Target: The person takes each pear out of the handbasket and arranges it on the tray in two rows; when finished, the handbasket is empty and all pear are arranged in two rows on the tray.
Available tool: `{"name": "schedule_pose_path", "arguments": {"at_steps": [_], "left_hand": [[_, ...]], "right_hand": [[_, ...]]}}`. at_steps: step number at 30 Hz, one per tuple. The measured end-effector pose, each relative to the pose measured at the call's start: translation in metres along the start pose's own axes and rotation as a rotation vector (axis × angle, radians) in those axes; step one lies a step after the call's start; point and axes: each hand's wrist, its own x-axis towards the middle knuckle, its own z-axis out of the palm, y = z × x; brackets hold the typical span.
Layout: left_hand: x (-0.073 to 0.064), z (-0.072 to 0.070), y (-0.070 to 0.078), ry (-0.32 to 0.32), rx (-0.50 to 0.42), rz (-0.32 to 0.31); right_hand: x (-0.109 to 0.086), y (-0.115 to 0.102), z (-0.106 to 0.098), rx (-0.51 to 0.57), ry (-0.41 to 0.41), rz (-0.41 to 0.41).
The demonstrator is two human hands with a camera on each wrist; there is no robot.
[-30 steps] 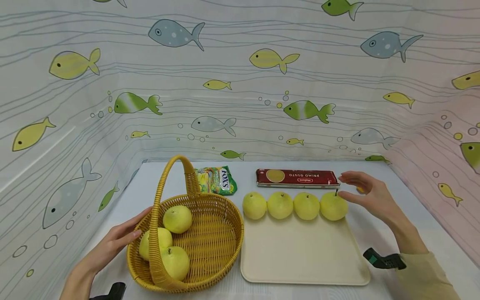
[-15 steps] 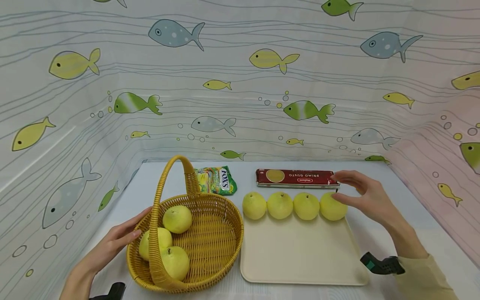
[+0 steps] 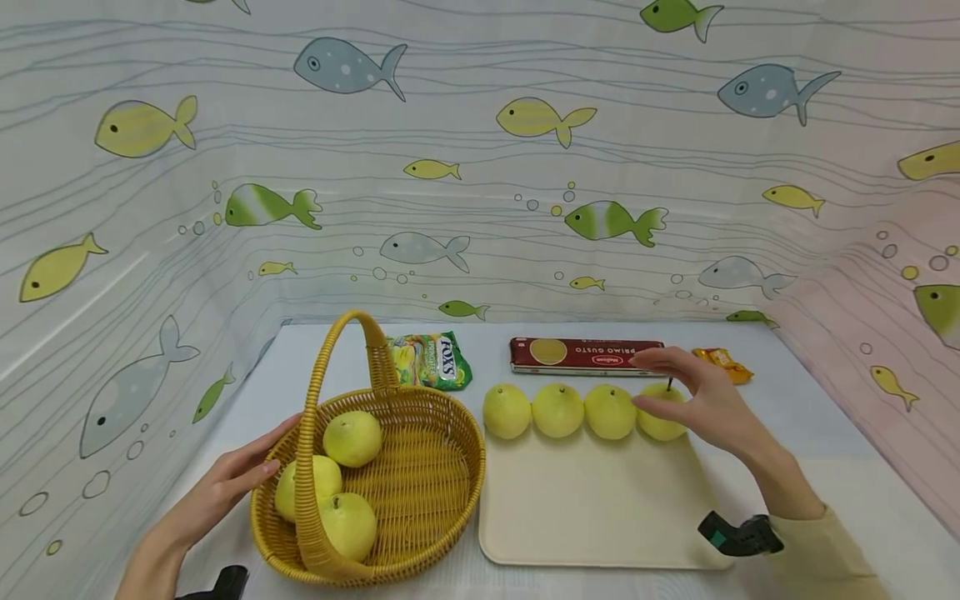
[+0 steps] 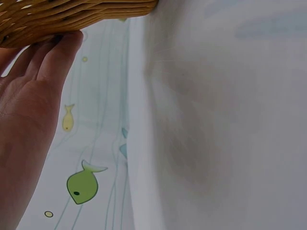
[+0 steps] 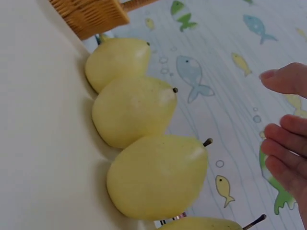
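Observation:
A yellow wicker basket (image 3: 431, 492) with a tall handle holds 3 pale yellow pears (image 3: 352, 439) on its left side. My left hand (image 3: 206, 504) rests against its left side with straight fingers, the thumb at the rim. In the left wrist view the fingertips touch the woven wall (image 4: 96, 10). Several more pears (image 3: 558, 410) form a row along the back of a cream tray (image 3: 600, 500). Over the right end of that row hovers my right hand (image 3: 712, 404), thumb and fingers spread apart, holding nothing. It partly covers the rightmost pear (image 3: 660, 427).
Behind the tray lies a long dark red packet (image 3: 577, 357) marked PRIMO GUSTO. A green Fox's sweets bag (image 3: 431, 361) sits behind the basket, and a small orange packet (image 3: 723, 365) at the back right. A fish-patterned sheet (image 3: 480, 250) encloses the back and sides.
My right hand has moved left, from beside the rightmost pear to above it, and the orange packet now shows behind it. My left hand stays at the basket.

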Motion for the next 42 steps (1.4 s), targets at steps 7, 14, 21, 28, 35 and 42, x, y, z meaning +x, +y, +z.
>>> {"name": "schedule_pose_path", "arguments": {"at_steps": [7, 14, 21, 28, 35, 42], "left_hand": [[-0.003, -0.001, 0.002, 0.000, -0.009, -0.002], [-0.002, 0.000, 0.001, 0.002, 0.005, -0.006], [0.000, -0.002, 0.002, 0.000, 0.025, 0.004], [0.001, -0.002, 0.003, -0.014, 0.005, 0.010], [0.001, -0.001, 0.000, -0.018, -0.006, 0.028], [0.001, -0.001, 0.000, -0.025, -0.010, 0.042]], "right_hand": [[0.004, -0.010, 0.026, -0.009, -0.026, -0.074], [0.003, -0.024, 0.050, -0.002, -0.079, -0.122], [0.009, -0.034, 0.066, 0.023, -0.132, -0.165], [0.021, -0.054, 0.084, 0.053, -0.198, -0.185], [0.034, -0.072, 0.103, 0.082, -0.240, -0.221], [0.044, -0.088, 0.123, 0.117, -0.313, -0.250]]}}
